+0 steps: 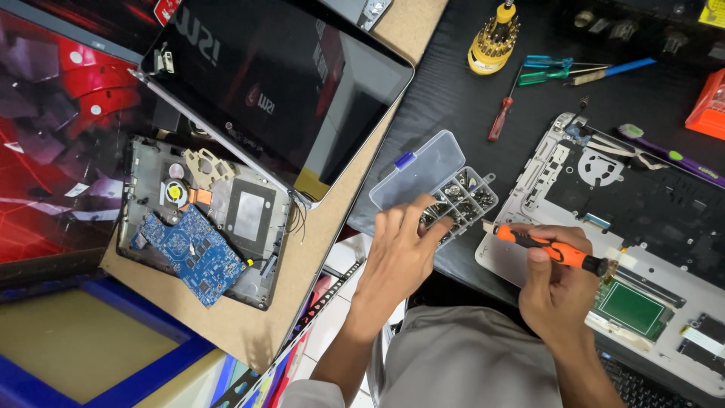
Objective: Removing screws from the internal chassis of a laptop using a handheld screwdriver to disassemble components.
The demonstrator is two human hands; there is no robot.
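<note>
We see the left hand [399,253] at about 6 o'clock of the view, fingers spread loosely and reaching up into a clear plastic screw box [461,200] with small compartments; the fingertips [434,219] rest on its near cells, though we cannot tell whether they pinch a screw. The box's lid [418,170] lies open toward 11 o'clock of the box, with a small blue latch at its far edge. At 4 o'clock of the box the right hand [555,283] is curled around an orange-handled screwdriver [551,249], thumb and forefinger pinching the grip; the tool lies nearly level, its black end pointing toward 3 o'clock, over the edge of an opened white laptop chassis [559,162] on the black tabletop [453,91]. A green board [633,308] sits in that chassis just beside the hand, at its 4 o'clock. Toward 12 o'clock stand a yellow bit holder [492,41] and several loose screwdrivers [500,119]. Toward 9 o'clock, well apart, a second dismantled laptop [200,227] with a blue circuit board [189,253] rests on a brown board [332,219], its dark screen [279,83] tilted back.
</note>
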